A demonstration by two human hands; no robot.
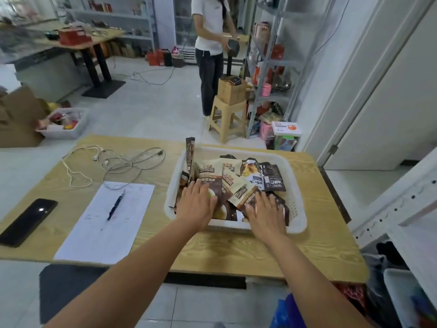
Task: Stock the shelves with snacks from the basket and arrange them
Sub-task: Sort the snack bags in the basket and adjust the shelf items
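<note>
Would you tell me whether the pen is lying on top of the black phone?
No, the pen lies on the white sheet of paper, and the phone sits apart to its left.

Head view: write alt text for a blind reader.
A left hand and right hand rest flat on brown snack packets in a white plastic basket on a wooden table. Beside it lie a white paper sheet, blue pen and black phone.
</note>
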